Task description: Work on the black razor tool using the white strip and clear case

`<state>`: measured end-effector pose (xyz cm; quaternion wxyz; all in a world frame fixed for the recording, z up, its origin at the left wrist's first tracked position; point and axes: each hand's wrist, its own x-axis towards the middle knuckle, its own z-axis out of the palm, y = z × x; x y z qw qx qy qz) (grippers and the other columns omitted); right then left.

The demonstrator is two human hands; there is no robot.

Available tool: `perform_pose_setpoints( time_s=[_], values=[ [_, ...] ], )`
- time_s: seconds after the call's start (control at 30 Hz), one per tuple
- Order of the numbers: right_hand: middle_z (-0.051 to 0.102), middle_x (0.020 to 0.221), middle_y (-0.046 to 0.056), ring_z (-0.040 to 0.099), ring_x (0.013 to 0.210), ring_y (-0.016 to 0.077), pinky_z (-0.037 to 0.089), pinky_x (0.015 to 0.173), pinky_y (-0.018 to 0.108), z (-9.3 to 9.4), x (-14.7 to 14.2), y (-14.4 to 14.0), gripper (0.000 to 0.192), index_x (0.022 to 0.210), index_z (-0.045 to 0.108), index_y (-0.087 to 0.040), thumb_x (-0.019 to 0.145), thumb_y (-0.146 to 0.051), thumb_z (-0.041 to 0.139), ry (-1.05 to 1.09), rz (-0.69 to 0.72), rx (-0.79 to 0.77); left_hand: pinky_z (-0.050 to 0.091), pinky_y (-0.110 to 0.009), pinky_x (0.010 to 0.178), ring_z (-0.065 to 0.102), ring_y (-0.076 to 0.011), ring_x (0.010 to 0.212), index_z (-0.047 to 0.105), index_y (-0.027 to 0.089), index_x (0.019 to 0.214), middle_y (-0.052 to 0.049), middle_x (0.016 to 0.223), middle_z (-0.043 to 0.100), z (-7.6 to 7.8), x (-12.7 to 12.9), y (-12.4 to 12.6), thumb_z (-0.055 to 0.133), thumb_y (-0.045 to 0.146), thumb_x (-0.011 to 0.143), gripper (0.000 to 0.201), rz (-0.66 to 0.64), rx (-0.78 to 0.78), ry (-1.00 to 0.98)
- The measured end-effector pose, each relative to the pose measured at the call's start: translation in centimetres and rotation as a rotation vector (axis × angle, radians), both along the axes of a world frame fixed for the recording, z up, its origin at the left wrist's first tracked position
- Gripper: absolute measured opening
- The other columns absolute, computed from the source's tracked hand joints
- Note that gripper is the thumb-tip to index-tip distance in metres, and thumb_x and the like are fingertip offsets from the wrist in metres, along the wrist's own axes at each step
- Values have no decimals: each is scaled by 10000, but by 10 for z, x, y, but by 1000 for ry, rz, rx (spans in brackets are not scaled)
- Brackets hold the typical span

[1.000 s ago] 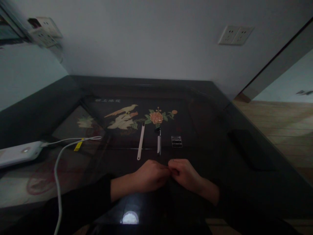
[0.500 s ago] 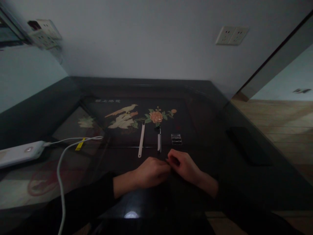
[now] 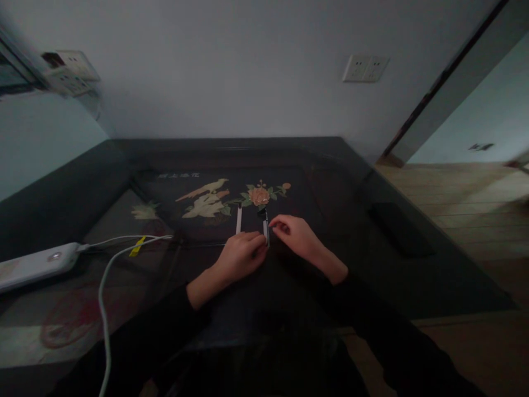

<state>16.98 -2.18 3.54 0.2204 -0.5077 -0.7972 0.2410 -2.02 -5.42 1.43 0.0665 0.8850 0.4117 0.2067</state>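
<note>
My left hand (image 3: pixel 243 252) is closed, knuckles up, over the lower ends of two slim things on the dark table. One is a flat, pale strip (image 3: pixel 238 219) with a dark upper tip. The other is a short white-and-dark bar (image 3: pixel 266 230) with a thin dark piece at its top; whether my left fingers grip it I cannot tell. Just right of this bar, my right hand (image 3: pixel 295 234) has its fingers curled and thumb and fingertips drawn together. Anything between those fingertips is too small to make out.
A white power bank (image 3: pixel 39 267) with a white cable (image 3: pixel 103 309) and a yellow tag (image 3: pixel 137 246) lies at the left. Towards the table's right edge rests a flat black object (image 3: pixel 400 229). Wall sockets (image 3: pixel 366 68) are behind the table (image 3: pixel 351 182).
Both hands have moved forward, up to the strip and bar, and are now farther apart. The small clear case seen earlier right of the bar is hidden by my right hand.
</note>
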Motion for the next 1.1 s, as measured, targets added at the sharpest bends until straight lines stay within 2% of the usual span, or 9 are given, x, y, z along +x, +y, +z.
perform_pose_setpoints(
  time_s=[0.1, 0.2, 0.3, 0.43, 0.6, 0.77, 0.83, 0.93, 1.1],
  values=[
    [741, 937, 73, 670, 838, 183, 436, 722, 280, 5, -12, 12, 206, 994, 708, -167, 964, -257, 525, -291, -82, 58, 395, -272, 679, 554, -157, 693, 524, 190, 739, -6, 725, 588, 1, -7, 8, 535, 225, 890, 156, 45, 3, 24],
    [735, 1000, 166, 666, 968, 275, 419, 824, 374, 3, -25, 19, 333, 936, 725, -116, 993, -332, 478, -453, -148, 138, 407, -281, 685, 570, -167, 708, 545, 188, 752, -15, 741, 611, -3, -9, 9, 550, 259, 901, 166, 30, -1, 50],
    [736, 1013, 191, 650, 1021, 318, 399, 874, 425, -1, -38, 22, 410, 970, 723, -96, 988, -425, 478, -573, -175, 181, 411, -284, 670, 580, -170, 698, 568, 182, 759, -23, 749, 630, -8, -6, 7, 542, 272, 915, 182, -5, -15, 67],
    [732, 1056, 210, 649, 1050, 322, 405, 885, 423, -8, -51, 22, 366, 1067, 688, -69, 950, -390, 556, -575, -194, 146, 416, -288, 666, 600, -177, 711, 602, 173, 776, -41, 767, 657, -11, -3, 6, 551, 252, 906, 161, -29, 2, 64],
    [735, 1044, 221, 680, 1036, 308, 436, 867, 401, -15, -61, 24, 274, 1046, 680, -56, 939, -262, 534, -553, -218, 104, 429, -287, 667, 620, -182, 727, 630, 170, 808, -53, 784, 677, -10, 0, 5, 546, 231, 904, 141, -46, -10, 72],
    [748, 1014, 187, 710, 978, 280, 469, 788, 345, -10, -59, 24, 256, 1046, 669, -95, 946, -253, 494, -532, -227, 77, 426, -276, 674, 606, -167, 713, 619, 172, 789, -49, 772, 670, -8, 0, 4, 520, 230, 913, 168, -48, -46, 21],
    [755, 973, 156, 725, 901, 269, 471, 707, 326, -3, -54, 23, 263, 1078, 649, -134, 961, -290, 472, -519, -248, 67, 411, -261, 655, 578, -151, 679, 602, 174, 759, -31, 732, 641, -8, -1, 5, 509, 236, 912, 189, -23, -108, -55],
    [752, 893, 95, 719, 795, 247, 446, 647, 302, 12, -40, 21, 239, 1080, 619, -198, 960, -362, 493, -446, -279, 68, 361, -236, 586, 499, -121, 599, 573, 173, 713, 7, 653, 567, -5, -4, 8, 507, 282, 905, 230, 98, -275, -296],
    [694, 728, 6, 650, 640, 168, 398, 591, 250, 24, -6, 10, 155, 949, 591, -211, 911, -361, 592, -77, -258, 174, 341, -223, 556, 455, -98, 575, 577, 162, 825, 34, 647, 514, 10, 2, 21, 610, 394, 837, 235, 286, -616, -969]
  ],
)
